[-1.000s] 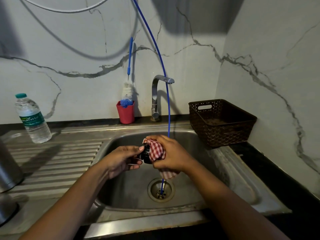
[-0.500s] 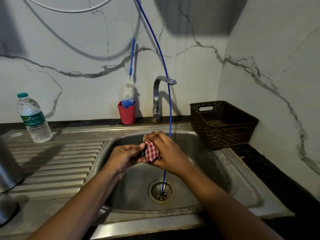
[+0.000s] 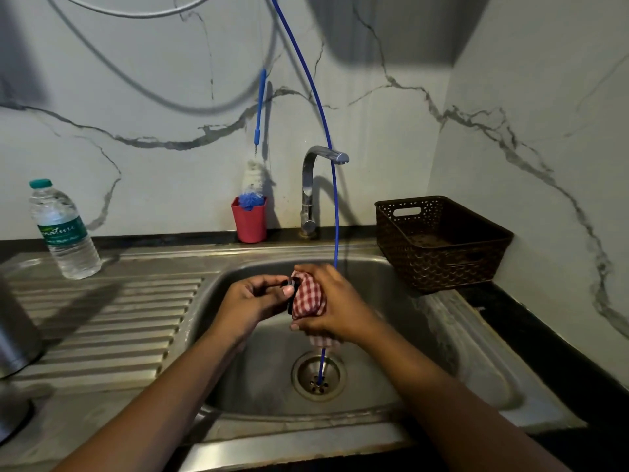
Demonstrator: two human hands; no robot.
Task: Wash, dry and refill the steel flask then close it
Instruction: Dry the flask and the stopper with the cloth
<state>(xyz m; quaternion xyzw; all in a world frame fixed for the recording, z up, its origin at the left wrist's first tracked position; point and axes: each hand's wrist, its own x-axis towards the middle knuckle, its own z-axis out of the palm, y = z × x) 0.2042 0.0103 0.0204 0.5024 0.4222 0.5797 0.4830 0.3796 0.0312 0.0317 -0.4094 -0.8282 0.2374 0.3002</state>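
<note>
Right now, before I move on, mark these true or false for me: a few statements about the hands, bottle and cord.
1. The right hand grips the checked cloth. True.
2. The left hand is idle. False: it pinches the black cap at the cloth.
3. The water bottle stands right of the basin. False: it stands left, on the drainboard.
4. The blue cord reaches the drain. True.

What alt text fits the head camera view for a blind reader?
Over a sink, the left hand holds a small black lid while the right hand grips a red checked cloth pressed against it. A water bottle stands on the drainboard.
</note>
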